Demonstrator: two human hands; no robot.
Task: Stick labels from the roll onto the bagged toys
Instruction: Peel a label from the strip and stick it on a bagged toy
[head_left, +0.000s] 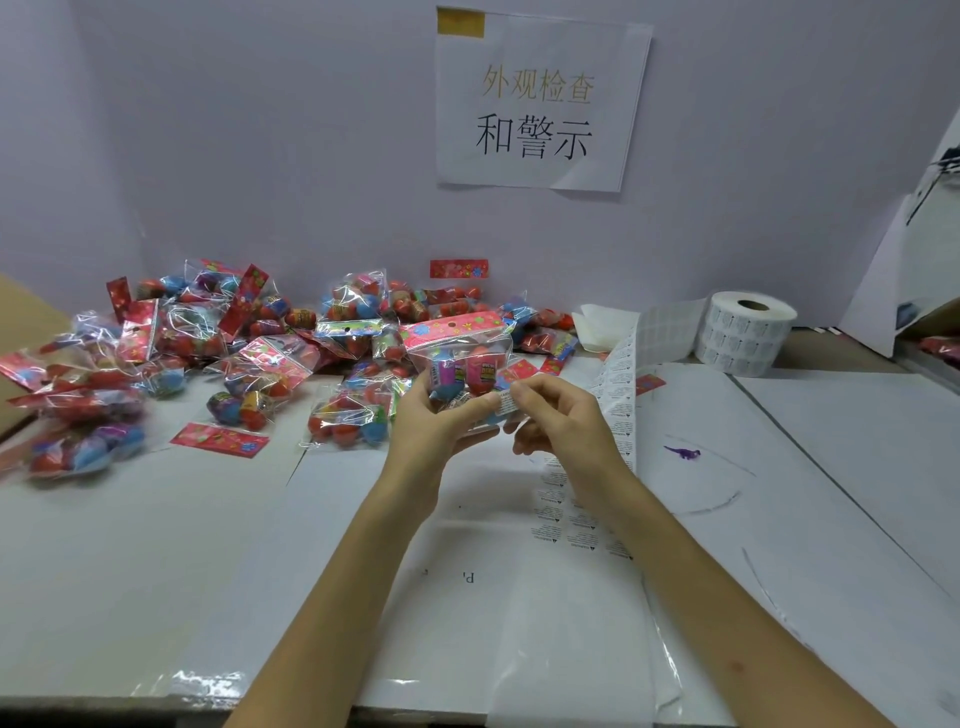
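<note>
Risk at this stage centres on the label (506, 402), a small white sticker pinched between the fingers (532, 388) of the right hand (561, 421) and brought up to the lower right edge of the bagged toy (457, 353). That bag is held clear of the worktop (156, 545) at centre, pink header uppermost, with the left hand (436, 421) clamped around its lower part. In my judgement the clear film is slack and bulges over the rounded toys inside, so the label could crease, trap air or land crooked. It could also cling to the fingertips and fold on itself, or catch only the bag's edge and peel away. Whether it already touches the film cannot be determined. The strip (621, 395) of backing paper runs from the roll (743, 332), standing far right, down towards the near centre, passing just beside the right wrist; a careless forearm could drag it or tip the roll. A pile (208, 343) of further bags crowds the far left, with a loose header card (221, 439) lying near it. A printed sign (540, 98) is taped to the far wall. Nothing stands between label and bag.
</note>
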